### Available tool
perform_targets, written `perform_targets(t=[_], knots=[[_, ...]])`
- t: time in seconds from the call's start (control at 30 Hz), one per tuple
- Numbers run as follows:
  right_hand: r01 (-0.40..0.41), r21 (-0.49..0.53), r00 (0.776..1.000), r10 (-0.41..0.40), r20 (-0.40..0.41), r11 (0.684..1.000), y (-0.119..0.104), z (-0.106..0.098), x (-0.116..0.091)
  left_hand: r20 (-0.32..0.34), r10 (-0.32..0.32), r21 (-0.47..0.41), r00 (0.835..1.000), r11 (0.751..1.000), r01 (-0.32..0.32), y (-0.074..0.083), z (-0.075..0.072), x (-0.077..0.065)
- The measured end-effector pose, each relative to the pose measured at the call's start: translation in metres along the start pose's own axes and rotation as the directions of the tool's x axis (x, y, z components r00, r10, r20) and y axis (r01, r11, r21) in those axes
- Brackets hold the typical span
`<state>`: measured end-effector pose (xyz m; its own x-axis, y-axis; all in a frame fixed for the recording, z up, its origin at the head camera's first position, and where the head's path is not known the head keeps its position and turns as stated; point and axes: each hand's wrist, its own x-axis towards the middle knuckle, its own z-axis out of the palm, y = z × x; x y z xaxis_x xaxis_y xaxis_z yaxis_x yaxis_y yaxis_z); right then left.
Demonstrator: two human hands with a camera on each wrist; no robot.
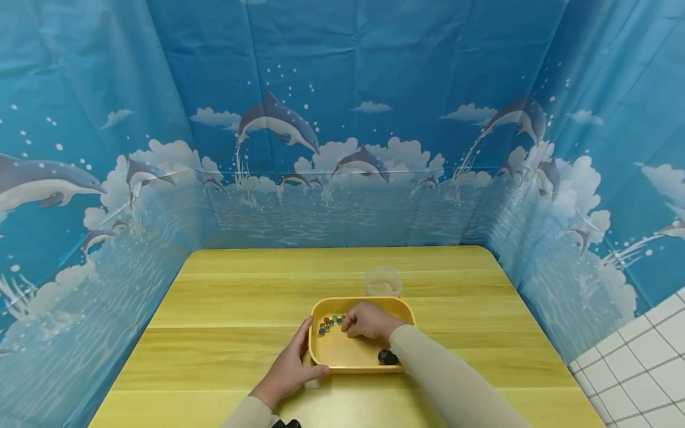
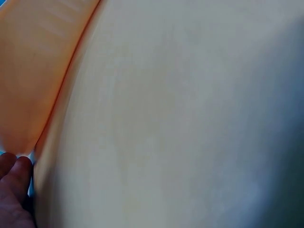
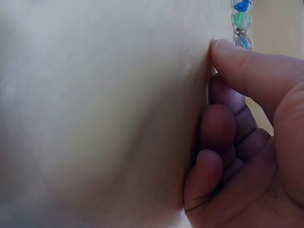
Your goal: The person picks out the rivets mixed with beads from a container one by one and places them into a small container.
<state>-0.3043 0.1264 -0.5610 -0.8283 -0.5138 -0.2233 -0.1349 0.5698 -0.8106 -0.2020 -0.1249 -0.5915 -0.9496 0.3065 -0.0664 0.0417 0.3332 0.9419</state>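
Head view: yellow tray [image 1: 342, 352] on the wood-patterned counter [image 1: 241, 285], at the near side, slightly right of the middle. In the tray's far left part, small coloured beads [image 1: 331, 323] in a curved row, with red, blue and green among them. Just to the right of the row, inside the tray, the right hand [image 1: 369, 321], reaching in from the near right with fingers curled and thumb close to the forefinger. Grip there nearly closed at the tips; cannot tell of any hold on a bead. In the right wrist view, clear, green and blue beads in a line just past the thumb tip, with a small metallic piece between two of them. Left hand [image 1: 291, 367] at the tray's near left corner, with thumb at the near rim and fingers along the outside of the left wall; grip spread wide, braced against the tray. In the left wrist view, fingertips close to the tray's orange-looking wall. Just beyond the tray's far rim, slightly right, a clear container [image 1: 383, 291]. Beyond the counter, a blue curtain [image 1: 342, 214] with dolphins; at the near right, white tiles [image 1: 647, 356].
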Motion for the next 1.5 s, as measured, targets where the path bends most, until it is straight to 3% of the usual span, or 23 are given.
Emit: perform_targets(t=[0.1,0.43,0.9,1.17,1.5], knots=[[-0.012,0.013,1.0,0.012,-0.002,1.0,-0.0013,0.0004,-0.0008,-0.004,0.007,0.002,1.0,1.0,-0.007,-0.0003,0.0002,0.0001],[0.001,-0.086,1.0,-0.003,-0.02,0.996,-0.0037,-0.0003,-0.0018,-0.01,0.013,0.021,1.0,1.0,-0.013,0.0015,0.0002,-0.0008],[0.05,-0.113,0.999,-0.051,-0.012,0.992,-0.0004,-0.0006,-0.0007,-0.001,0.013,0.003,1.0,1.0,-0.013,0.0026,0.0004,-0.0017],[0.028,-0.08,1.0,-0.029,-0.007,0.996,-0.0007,0.0009,-0.0013,0.003,0.008,0.021,1.0,1.0,-0.008,0.0022,0.0003,-0.0018],[0.053,-0.154,0.999,-0.054,-0.001,0.987,0.0009,-0.0012,0.0011,0.003,0.008,0.013,1.0,1.0,-0.008,0.0039,-0.0001,-0.002]])
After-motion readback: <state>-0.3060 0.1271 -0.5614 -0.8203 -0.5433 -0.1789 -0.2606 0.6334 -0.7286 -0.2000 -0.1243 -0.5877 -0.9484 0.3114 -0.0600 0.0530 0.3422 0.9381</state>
